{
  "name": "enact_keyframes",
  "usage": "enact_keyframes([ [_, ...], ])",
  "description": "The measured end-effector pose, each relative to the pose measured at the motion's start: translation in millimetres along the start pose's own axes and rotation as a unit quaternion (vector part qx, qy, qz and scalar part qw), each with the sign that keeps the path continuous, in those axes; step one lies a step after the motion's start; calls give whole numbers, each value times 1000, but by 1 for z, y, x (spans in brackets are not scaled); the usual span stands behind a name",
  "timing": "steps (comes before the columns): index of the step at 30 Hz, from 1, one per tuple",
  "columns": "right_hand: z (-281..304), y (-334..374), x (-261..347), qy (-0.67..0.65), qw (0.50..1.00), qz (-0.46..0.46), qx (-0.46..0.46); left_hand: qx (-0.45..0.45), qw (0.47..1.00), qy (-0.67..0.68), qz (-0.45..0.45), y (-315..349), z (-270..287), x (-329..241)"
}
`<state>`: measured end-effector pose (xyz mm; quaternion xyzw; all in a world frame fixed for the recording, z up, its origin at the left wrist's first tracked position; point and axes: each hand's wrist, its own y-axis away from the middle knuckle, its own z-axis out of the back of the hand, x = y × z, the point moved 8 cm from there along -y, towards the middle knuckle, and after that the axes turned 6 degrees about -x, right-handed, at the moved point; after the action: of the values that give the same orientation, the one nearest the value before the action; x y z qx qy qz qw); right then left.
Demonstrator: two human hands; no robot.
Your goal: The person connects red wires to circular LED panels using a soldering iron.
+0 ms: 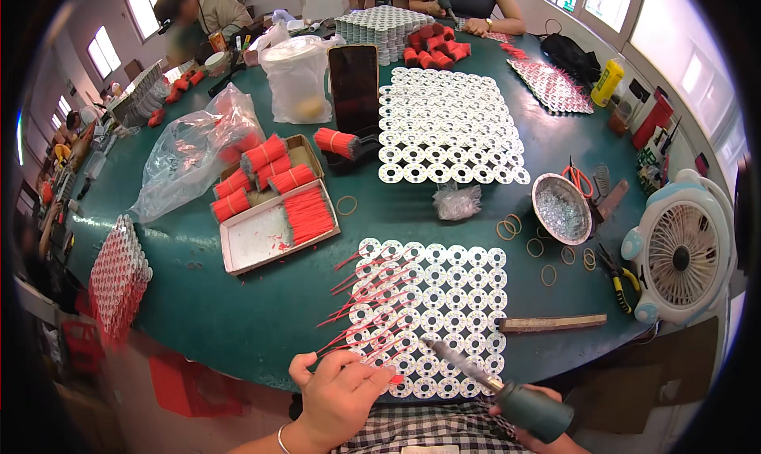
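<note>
A soldering iron (535, 410) is slanting away leftward from the right hand (547, 392), fingers wrapping its handle. Its tip is pointing right of and beyond the left hand (341, 390), whose fingers are seemingly pinching red wire (396, 380) over the white ring-board panel (456, 291).

I'm standing in an electronics workshop: circuit-board panels (429, 292) and bundled red wires (265, 153) crowd the green table (190, 295). Pliers (617, 274) and a soldering iron (529, 410) are out, too.
</note>
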<state>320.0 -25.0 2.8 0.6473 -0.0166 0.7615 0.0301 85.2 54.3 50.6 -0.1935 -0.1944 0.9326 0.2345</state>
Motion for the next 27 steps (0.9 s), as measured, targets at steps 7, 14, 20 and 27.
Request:
enact_keyframes([
  [7, 0, 8, 4, 16, 998, 40, 45, -17, 999, 6, -49, 1, -6, -8],
  [14, 3, 18, -12, 110, 990, 82, -11, 7, 998, 11, -58, 3, -15, -5],
  [20, -3, 13, 1, 130, 980, 148, 10, 9, 998, 16, -55, -2, -16, -5],
  [27, -12, 11, 8, 109, 983, 141, 49, 13, 998, 15, -56, -2, -16, -3],
])
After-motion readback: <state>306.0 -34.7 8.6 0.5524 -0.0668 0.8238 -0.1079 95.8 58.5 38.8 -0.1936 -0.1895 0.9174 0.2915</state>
